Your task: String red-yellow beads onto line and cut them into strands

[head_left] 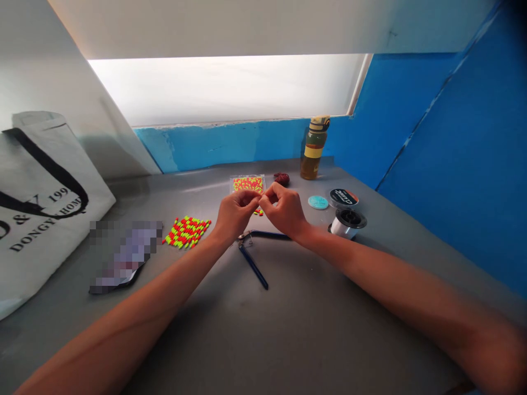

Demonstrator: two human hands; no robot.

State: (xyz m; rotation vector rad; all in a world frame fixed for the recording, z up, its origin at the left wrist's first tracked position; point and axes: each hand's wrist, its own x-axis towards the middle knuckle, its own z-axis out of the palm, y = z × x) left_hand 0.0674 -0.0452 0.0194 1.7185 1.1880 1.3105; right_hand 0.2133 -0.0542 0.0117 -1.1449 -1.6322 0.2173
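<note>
My left hand (237,213) and my right hand (285,208) meet fingertip to fingertip above the table, both pinched closed. Whatever lies between the fingers is too small to make out. Just behind them is a clear packet (247,183) of small red and yellow-green pieces, with a few more pieces (258,211) showing between the hands. Below the hands lie blue-handled pliers (254,266), handles spread, their head partly by my left wrist. To the left of my left hand, a patch of red and yellow-green pieces (187,232) is laid in close rows.
Right of my right hand stand a spool of clear line (345,225), a round black-labelled container (344,197) and a light-blue disc (318,202). Behind are a dark red bundle (281,179) and a drink bottle (313,151). Leftward lie a blurred phone (129,255) and a white bag (45,241).
</note>
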